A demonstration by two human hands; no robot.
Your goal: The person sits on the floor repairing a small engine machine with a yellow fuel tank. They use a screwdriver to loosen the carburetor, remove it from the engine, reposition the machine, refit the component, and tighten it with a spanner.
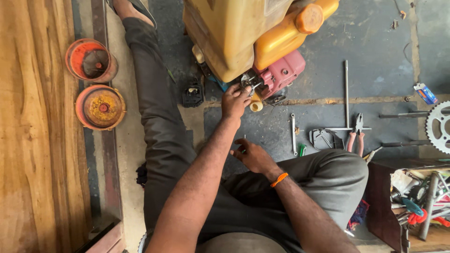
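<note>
At twelve o'clock from the person, the left hand (236, 100) pinches a small metal part on the pink engine (280, 75) under the yellow tank (229, 33). Right hand (253, 155) (at six o'clock of it) holds a thin tool (244, 146), grip narrow.

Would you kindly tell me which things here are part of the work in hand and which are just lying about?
In hand:
- left hand at the small engine under the yellow tank
- right hand, pinching something small

Lying about:
- pliers
- spanner
- long T-handled wrench
- sprocket
- two round orange covers
- box of tools
</note>
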